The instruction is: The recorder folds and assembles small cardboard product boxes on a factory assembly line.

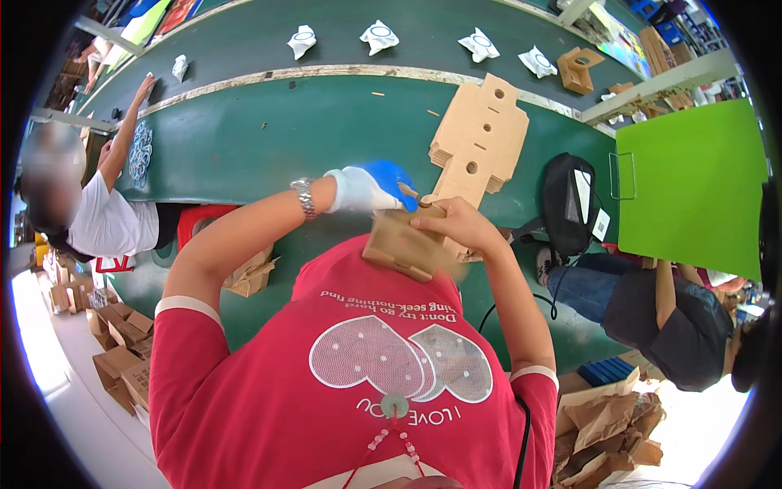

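Left hand (366,189) is in a white and blue glove with a small brush (410,194) sticking out of its grip, tip right at the top edge of a folded cardboard piece (403,244). The bare right hand (460,226) has its grip clamped on that piece, holding it up just above the red shirt, at the near edge of the green counter (285,138). A stack of flat cardboard blanks (481,138) lies just beyond on the counter — white packets (379,36) sit far back.

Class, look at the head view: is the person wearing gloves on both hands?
No. Only the left hand wears a white and blue glove; the right hand, gripping the folded cardboard piece, is bare.
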Demonstrator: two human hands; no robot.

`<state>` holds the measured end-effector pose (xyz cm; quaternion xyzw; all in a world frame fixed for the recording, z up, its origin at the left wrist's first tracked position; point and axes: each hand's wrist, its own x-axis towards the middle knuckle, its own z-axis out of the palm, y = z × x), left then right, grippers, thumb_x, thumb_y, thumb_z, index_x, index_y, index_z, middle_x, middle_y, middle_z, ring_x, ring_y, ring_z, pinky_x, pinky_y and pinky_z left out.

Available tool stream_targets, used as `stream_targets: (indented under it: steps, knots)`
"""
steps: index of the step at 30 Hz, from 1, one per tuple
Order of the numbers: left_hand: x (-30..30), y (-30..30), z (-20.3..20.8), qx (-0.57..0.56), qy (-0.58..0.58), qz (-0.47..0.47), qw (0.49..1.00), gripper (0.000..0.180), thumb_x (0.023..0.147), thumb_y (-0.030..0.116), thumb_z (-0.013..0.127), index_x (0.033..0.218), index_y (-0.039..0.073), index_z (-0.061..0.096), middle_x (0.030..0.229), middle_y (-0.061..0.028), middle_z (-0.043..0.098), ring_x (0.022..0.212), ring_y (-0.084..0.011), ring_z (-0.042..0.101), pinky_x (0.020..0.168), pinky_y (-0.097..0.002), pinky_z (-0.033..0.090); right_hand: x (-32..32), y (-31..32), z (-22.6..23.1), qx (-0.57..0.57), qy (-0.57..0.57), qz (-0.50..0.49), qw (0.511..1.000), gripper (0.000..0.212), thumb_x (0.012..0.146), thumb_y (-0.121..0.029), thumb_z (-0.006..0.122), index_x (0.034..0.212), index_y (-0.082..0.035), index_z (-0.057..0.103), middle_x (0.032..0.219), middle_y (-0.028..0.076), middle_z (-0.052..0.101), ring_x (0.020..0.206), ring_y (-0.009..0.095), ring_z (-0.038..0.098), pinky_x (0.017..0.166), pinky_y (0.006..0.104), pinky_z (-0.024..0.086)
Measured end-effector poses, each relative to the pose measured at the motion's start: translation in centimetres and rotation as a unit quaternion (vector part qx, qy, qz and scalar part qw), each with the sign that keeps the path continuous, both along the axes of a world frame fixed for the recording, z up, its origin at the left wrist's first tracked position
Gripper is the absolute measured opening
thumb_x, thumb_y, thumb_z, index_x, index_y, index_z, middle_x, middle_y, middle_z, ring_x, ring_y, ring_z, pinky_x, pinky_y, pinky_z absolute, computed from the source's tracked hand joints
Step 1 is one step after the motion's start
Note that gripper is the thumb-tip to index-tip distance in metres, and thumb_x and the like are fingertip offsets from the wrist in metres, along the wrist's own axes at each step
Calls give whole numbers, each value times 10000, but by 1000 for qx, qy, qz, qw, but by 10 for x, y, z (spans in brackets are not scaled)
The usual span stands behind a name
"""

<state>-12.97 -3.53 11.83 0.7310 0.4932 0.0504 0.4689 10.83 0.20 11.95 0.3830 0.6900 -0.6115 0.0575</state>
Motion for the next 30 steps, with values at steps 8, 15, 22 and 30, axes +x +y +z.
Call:
stream_targets:
  steps: [8, 15, 22, 30]
  knots:
    - [-16, 19, -86, -32, -327, 408, 852, 698, 923, 371, 658, 1456, 19, 376, 1423, -155, 489, 1294, -243, 495, 1079, -348, 401, 37, 38, -86, 133, -74, -445, 882, 348, 879, -307, 693, 948, 34, 720, 825, 134, 684, 740, 257, 642, 705, 375, 509]
    - [49, 25, -55, 230, -122, 187, 947, 1100, 685, 389, 873, 1519, 36, 249, 1543, -191, 309, 1428, -314, 320, 1159, -413, 290, 25, 20, -105, 435, -99, -420, 790, 341, 836, -173, 703, 1102, 37, 667, 945, 201, 562, 907, 374, 582, 797, 462, 487]
    - [131, 101, -42, 329, -66, 33, 941, 1093, 615, 522, 867, 1456, 55, 348, 1344, -213, 506, 1288, -406, 448, 1096, -479, 352, 42, 26, -102, 370, -26, -420, 828, 313, 805, -178, 712, 1040, 23, 660, 971, 186, 636, 884, 406, 633, 767, 451, 513]
    - [98, 45, -94, 263, -235, 219, 910, 960, 618, 363, 926, 1357, 55, 396, 1271, -118, 519, 1174, -269, 547, 991, -379, 463, 44, 36, -102, 302, -100, -394, 862, 232, 766, -188, 750, 898, -19, 661, 903, 151, 621, 837, 347, 636, 741, 453, 504]
